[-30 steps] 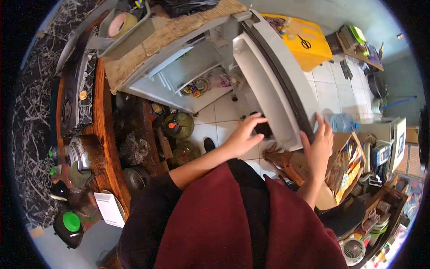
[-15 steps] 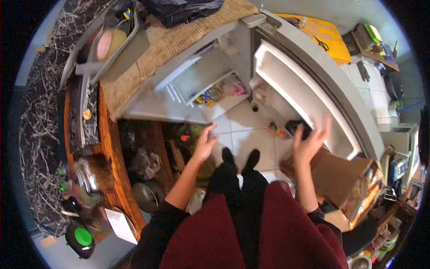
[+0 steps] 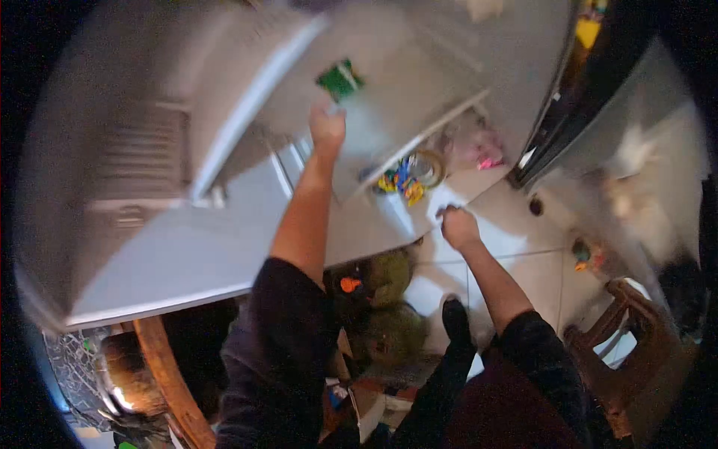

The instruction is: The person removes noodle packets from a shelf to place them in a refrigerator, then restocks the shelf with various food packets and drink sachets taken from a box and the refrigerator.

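My left hand (image 3: 327,129) reaches into the open refrigerator, over a shelf (image 3: 404,56). Just beyond its fingertips is a small green packet (image 3: 340,80). Blur hides whether the fingers grip the packet or only come close to it. Lower down, my right hand (image 3: 458,227) hangs above the floor in front of the refrigerator, its fingers curled in. A dark bit shows at those fingertips, too small to name. Colourful small packets (image 3: 404,179) and a round, ring-like item (image 3: 428,166) sit below the shelf's front edge, between the two hands.
The refrigerator door (image 3: 621,150) stands open on the right. A brown stool-like piece (image 3: 624,329) is at lower right. Beneath the refrigerator's edge are green rounded items (image 3: 385,329) and an orange object (image 3: 350,284). My foot (image 3: 455,318) stands on the tiled floor (image 3: 516,280).
My view has moved closer to the refrigerator. My left hand has gone forward and up into it, beside the green packet now in view. My right hand has moved inward from the door, and its spread fingers have curled.
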A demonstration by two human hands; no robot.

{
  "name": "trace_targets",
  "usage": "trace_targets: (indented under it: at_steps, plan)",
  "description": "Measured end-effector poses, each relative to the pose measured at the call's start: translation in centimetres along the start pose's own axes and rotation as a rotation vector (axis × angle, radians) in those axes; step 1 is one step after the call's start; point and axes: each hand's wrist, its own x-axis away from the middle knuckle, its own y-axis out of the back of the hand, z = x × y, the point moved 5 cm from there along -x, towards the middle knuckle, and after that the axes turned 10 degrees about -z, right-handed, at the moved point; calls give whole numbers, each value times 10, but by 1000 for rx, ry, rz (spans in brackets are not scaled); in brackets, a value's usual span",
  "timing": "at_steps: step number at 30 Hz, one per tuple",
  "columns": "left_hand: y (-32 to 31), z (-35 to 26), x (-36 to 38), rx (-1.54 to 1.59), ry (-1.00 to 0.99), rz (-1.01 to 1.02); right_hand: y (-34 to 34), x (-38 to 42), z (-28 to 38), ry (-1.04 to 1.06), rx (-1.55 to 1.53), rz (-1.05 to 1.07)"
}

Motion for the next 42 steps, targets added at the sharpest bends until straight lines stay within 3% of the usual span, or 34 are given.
trace_targets:
  at_steps: [2,5,7,9,10,12,13,14,16,17,20,22,24,25,27,29,31,32,34,35,36,37,40,42]
  plan:
    - [-18,4,-1,-30,2,71,-40,-9,-5,-166,-237,-105]
    - [-36,2,-1,-129,-129,81,-91,-24,8,-71,-241,-164]
    - [-38,-3,-10,-128,-90,52,-109,-44,21,-25,-179,-173]
    - [-48,9,-33,-160,-115,52,-117,-67,16,-309,-249,-96]
    - [-52,14,-49,-181,-145,42,-124,-79,13,-310,-252,-94]
    - [-61,42,-82,-161,-29,92,-178,-78,-23,-1125,-670,-2]
    - [-66,55,-90,-133,87,142,-224,-82,-39,-1171,-934,115]
    - [-65,53,-92,-139,82,144,-237,-83,-42,-1173,-942,118]
    - [-60,50,-94,-33,186,155,-243,-96,-44,-872,-1214,-230]
    - [-64,54,-98,-35,186,156,-239,-102,-44,-1093,-995,-434]
    - [-73,67,-105,48,102,152,-206,-100,-33,-1038,-824,-435]
    - [-76,79,-116,-110,67,117,-196,-107,-25,-963,-961,-504]
    - [-71,74,-105,-28,10,35,-172,-117,-4,-776,-694,-303]
    - [-66,63,-98,48,-59,-49,-163,-119,5,-776,-694,-301]
    - [-68,50,-78,-30,-49,-113,-152,-122,20,-684,-397,-392]
    - [-63,48,-75,-113,-44,-183,-161,-128,13,-624,-415,-301]
    - [-65,60,-78,-17,-169,-235,-161,-128,17,-564,-426,-202]
    - [-62,64,-75,-26,-157,-230,-145,-122,23,-541,-463,-263]
    - [-50,54,-62,-12,-103,-466,-122,-99,25,-522,-474,-304]
    - [-50,47,-53,-9,-75,-461,-105,-80,29,-452,-556,-474]
    - [-40,38,-38,16,-47,-641,-87,-58,31,-374,-636,-642]
    - [-28,29,-21,35,-17,-823,-75,-37,31,-291,-636,-620]
    - [-5,7,18,37,256,-770,-31,33,18,-186,-748,-593]
    - [-4,26,30,67,216,-805,1,76,-8,-214,-821,-450]
